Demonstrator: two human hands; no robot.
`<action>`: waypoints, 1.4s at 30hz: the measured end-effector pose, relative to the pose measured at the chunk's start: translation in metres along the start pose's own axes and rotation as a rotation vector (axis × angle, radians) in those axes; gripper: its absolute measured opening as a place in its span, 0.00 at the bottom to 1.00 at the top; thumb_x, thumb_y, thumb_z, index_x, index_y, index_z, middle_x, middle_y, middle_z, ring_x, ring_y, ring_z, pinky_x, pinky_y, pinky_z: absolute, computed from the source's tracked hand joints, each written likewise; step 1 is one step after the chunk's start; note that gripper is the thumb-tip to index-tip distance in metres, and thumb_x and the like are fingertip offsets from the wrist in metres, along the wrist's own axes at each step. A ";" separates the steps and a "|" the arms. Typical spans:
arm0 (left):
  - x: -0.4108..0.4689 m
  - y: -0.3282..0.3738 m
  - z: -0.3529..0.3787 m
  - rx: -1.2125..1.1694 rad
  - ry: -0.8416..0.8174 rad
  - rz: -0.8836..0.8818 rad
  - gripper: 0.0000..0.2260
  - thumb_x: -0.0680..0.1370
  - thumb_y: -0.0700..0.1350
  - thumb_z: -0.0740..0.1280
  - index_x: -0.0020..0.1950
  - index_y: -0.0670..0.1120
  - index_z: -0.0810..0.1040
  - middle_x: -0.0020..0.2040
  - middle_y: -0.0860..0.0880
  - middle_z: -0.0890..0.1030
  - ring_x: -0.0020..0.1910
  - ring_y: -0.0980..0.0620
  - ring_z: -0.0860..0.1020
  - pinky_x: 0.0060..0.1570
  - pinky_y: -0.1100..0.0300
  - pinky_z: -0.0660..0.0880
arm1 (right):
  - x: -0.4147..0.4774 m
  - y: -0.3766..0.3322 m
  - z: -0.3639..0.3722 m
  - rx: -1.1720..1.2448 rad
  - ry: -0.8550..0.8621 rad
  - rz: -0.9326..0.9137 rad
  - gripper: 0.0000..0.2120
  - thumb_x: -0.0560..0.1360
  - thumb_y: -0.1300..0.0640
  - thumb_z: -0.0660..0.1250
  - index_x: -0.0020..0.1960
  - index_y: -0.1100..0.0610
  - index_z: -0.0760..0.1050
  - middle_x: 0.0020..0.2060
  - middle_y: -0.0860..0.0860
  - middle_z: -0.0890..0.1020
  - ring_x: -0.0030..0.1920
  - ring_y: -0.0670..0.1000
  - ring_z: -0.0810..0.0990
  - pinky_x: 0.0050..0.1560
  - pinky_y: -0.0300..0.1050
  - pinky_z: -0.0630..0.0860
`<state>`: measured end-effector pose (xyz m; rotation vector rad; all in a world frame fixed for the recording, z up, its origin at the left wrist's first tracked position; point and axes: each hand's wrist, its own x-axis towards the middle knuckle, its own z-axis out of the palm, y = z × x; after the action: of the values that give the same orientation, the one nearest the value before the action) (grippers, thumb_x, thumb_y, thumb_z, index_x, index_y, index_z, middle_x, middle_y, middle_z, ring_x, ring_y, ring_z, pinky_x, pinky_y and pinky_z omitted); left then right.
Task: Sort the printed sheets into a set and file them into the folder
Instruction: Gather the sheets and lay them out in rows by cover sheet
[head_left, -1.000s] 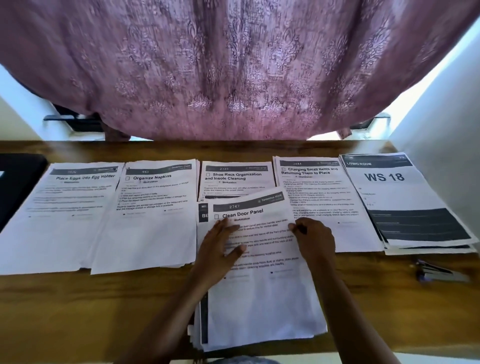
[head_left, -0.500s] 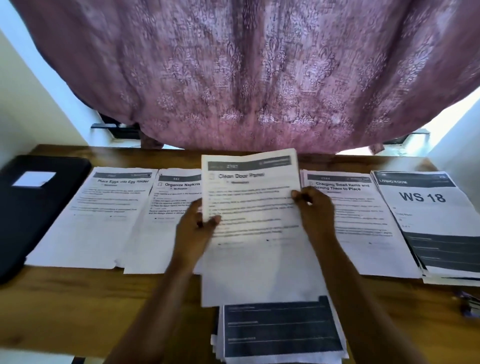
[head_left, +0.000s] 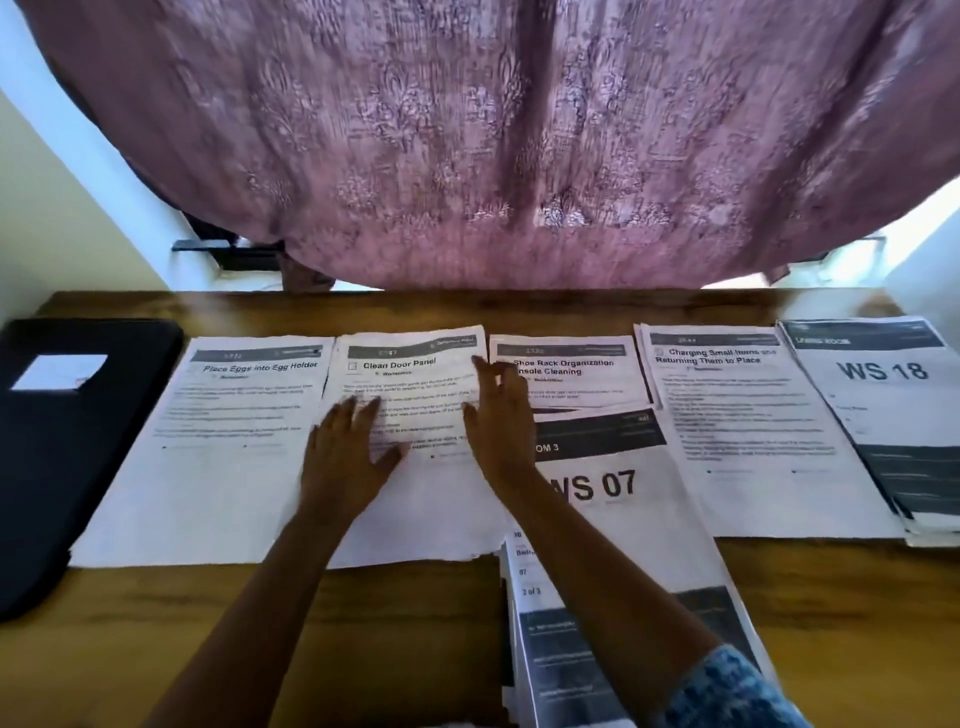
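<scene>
The Clean Door Panel sheet (head_left: 415, 374) lies flat on the tabletop (head_left: 415, 623), and the left hand (head_left: 345, 447) presses on its middle with a wide grip, fingers spread and holding nothing. The right hand (head_left: 501, 415) rests at that sheet's right edge, fingers fairly straight, its grip loose and clasping nothing. Just left of that sheet lies the Place Eggs sheet (head_left: 234, 441), then the black folder (head_left: 78, 441); to its right is the WS 07 stack (head_left: 613, 488).

Patterned mauve curtain (head_left: 493, 145) fills 12 o'clock, hanging to the far edge of a wooden table (head_left: 104, 649). Pale wall (head_left: 52, 234) at 9 o'clock; second wall (head_left: 930, 275) at 3 o'clock.
</scene>
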<state>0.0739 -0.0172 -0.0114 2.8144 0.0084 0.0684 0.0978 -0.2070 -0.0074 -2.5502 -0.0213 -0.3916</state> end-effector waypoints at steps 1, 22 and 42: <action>-0.005 0.001 0.007 0.013 -0.044 0.009 0.38 0.71 0.68 0.57 0.75 0.47 0.65 0.74 0.39 0.66 0.73 0.39 0.63 0.69 0.40 0.61 | -0.009 -0.001 0.002 -0.064 0.004 -0.075 0.26 0.70 0.57 0.74 0.66 0.56 0.71 0.61 0.58 0.75 0.59 0.57 0.75 0.52 0.52 0.79; -0.058 0.112 0.044 -0.054 -0.197 0.420 0.30 0.77 0.67 0.55 0.76 0.56 0.60 0.78 0.53 0.55 0.78 0.50 0.52 0.72 0.52 0.39 | -0.066 0.107 -0.119 -0.157 0.044 0.706 0.27 0.71 0.44 0.71 0.63 0.57 0.69 0.59 0.58 0.75 0.59 0.59 0.74 0.56 0.55 0.74; -0.033 0.173 0.034 -0.622 -0.172 0.109 0.30 0.75 0.54 0.70 0.74 0.56 0.61 0.73 0.55 0.67 0.69 0.53 0.68 0.65 0.43 0.70 | -0.070 0.174 -0.189 0.203 0.209 0.473 0.10 0.78 0.55 0.66 0.56 0.58 0.80 0.54 0.54 0.82 0.54 0.53 0.80 0.57 0.40 0.70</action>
<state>0.0422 -0.1925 0.0109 2.1883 -0.1753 -0.1256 -0.0038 -0.4496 0.0334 -2.2103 0.5783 -0.4373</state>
